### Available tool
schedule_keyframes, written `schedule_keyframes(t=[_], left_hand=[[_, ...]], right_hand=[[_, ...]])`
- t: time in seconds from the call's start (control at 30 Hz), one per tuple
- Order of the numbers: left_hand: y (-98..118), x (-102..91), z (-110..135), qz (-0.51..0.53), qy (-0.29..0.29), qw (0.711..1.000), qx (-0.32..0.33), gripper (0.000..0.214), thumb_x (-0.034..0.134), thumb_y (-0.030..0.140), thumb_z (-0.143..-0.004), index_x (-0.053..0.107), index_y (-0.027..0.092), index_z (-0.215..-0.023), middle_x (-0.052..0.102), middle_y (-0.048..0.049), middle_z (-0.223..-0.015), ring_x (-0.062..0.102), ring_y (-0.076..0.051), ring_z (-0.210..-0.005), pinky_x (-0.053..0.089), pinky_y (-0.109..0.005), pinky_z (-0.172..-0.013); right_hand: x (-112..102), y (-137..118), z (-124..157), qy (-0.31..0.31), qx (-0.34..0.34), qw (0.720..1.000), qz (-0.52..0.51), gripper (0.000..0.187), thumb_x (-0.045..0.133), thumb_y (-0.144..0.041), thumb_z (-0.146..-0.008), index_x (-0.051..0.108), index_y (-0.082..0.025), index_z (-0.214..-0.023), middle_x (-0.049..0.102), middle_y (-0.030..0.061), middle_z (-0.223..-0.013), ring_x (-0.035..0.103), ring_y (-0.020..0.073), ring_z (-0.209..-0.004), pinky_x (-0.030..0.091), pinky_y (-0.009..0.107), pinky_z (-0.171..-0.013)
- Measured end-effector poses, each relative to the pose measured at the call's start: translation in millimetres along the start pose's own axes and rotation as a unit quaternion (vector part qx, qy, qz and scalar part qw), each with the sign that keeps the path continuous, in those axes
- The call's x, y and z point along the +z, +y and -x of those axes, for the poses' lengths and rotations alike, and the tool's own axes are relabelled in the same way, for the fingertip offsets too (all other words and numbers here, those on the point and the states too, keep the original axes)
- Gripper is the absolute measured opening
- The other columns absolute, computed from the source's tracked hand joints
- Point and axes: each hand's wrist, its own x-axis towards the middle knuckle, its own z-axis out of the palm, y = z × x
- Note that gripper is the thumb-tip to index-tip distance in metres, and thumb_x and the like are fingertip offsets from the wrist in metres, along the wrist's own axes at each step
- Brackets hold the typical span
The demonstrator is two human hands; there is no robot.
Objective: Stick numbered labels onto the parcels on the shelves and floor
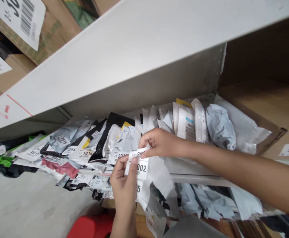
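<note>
Both hands (125, 181) (158, 142) pinch numbered labels (142, 168), seemingly overlapping

A parcel storeroom or pickup point, it seems: white shelves (134, 56) packed with plastic mailing bags (126, 140) (many bearing numbered labels (87, 153)) and cardboard boxes (57, 29) carrying large barcodes (27, 17)

Lbl (141, 168) partly hid by L hand (124, 183); red obj. (88, 227) cut off, btm.

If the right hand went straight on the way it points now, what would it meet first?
The right hand would probably meet the pale grey packet left of it, though depth is unclear.
</note>
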Motion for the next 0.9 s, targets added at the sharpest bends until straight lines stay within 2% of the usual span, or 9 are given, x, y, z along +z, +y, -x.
schedule_keyframes(t=[0.07,0.13,0.3,0.4,0.53,0.67,0.73,0.8,0.9], left_hand=[[-1,1.0,-1,0.014,0.015,1.0,0.003,0.029,0.07,0.043,-0.08,0.058,0.016,-0.078,0.063,0.0023,-0.067,0.057,-0.01,-0.061,0.047,-0.018,-0.059],[-1,1.8,-2,0.023,0.023,0.999,0.007,0.03,0.071,0.042,-0.078,0.056,0.016,-0.075,0.062,0.0025,-0.065,0.057,-0.01,-0.059,0.046,-0.018,-0.057],[-5,-4.8,2,-0.004,0.032,0.999,-0.004,0.032,0.078,0.037,-0.071,0.068,0.016,-0.094,0.073,-0.0037,-0.089,0.066,-0.018,-0.08,0.051,-0.023,-0.07],[-8,-10.2,7,-0.039,-0.015,0.999,-0.001,0.029,0.077,0.039,-0.073,0.071,0.016,-0.089,0.072,-0.0034,-0.082,0.065,-0.02,-0.08,0.05,-0.024,-0.069],[-9,-14.0,11,-0.061,-0.051,0.997,0.017,0.03,0.067,0.045,-0.081,0.07,0.015,-0.078,0.066,-0.0021,-0.069,0.059,-0.016,-0.068,0.047,-0.023,-0.063],[2,-24.9,-1,-0.164,-0.078,0.981,0.062,0.031,0.063,0.046,-0.083,0.066,0.016,-0.076,0.063,-0.0011,-0.068,0.054,-0.015,-0.064,0.042,-0.022,-0.059],[15,-30.2,-14,-0.237,-0.131,0.96,0.074,0.029,0.059,0.046,-0.086,0.066,0.018,-0.088,0.066,-0.0007,-0.073,0.055,-0.015,-0.065,0.041,-0.022,-0.059],[30,-30.0,-30,-0.323,-0.197,0.921,0.098,0.03,0.053,0.047,-0.089,0.065,0.02,-0.094,0.066,0.0,-0.073,0.055,-0.015,-0.063,0.04,-0.023,-0.06],[47,-16.0,-55,-0.472,-0.237,0.838,0.139,0.031,0.047,0.046,-0.092,0.063,0.02,-0.087,0.063,-0.0016,-0.065,0.055,-0.018,-0.061,0.034,-0.025,-0.058]], right_hand=[[2,0,1,0.015,0.007,0.999,-0.035,0.013,0.078,-0.011,-0.068,0.071,-0.013,-0.079,0.064,-0.0032,-0.067,0.047,0.0053,-0.053,0.037,0.02,-0.053],[3,-2,3,0.036,0.007,0.998,-0.052,0.011,0.076,-0.011,-0.07,0.071,-0.013,-0.08,0.065,-0.0023,-0.068,0.051,0.0063,-0.056,0.04,0.02,-0.055],[10,-3,22,0.102,-0.012,0.995,0.009,0.012,0.075,-0.014,-0.074,0.07,-0.016,-0.085,0.068,-0.0019,-0.073,0.06,0.0088,-0.065,0.045,0.02,-0.061],[21,-1,39,0.111,-0.054,0.99,0.067,0.002,0.067,-0.018,-0.084,0.068,-0.017,-0.085,0.07,-0.0008,-0.077,0.064,0.011,-0.071,0.048,0.022,-0.066],[48,7,58,0.178,-0.171,0.957,0.153,0.013,0.053,-0.019,-0.094,0.066,-0.017,-0.096,0.069,0.0052,-0.089,0.065,0.015,-0.083,0.053,0.027,-0.074],[68,17,57,0.254,-0.169,0.904,0.3,0.03,0.046,-0.012,-0.095,0.056,-0.011,-0.123,0.066,0.0154,-0.116,0.062,0.0223,-0.109,0.054,0.036,-0.092],[65,16,49,0.223,-0.173,0.876,0.391,0.034,0.044,-0.009,-0.094,0.052,-0.009,-0.128,0.06,0.0187,-0.13,0.051,0.026,-0.128,0.047,0.043,-0.105],[53,11,37,0.132,-0.167,0.861,0.462,0.031,0.042,-0.007,-0.094,0.056,-0.009,-0.121,0.062,0.0181,-0.127,0.045,0.0273,-0.134,0.038,0.048,-0.112],[30,-6,19,-0.014,-0.056,0.853,0.518,0.028,0.049,-0.004,-0.088,0.06,-0.006,-0.113,0.07,0.0174,-0.101,0.062,0.0294,-0.113,0.041,0.05,-0.107]])
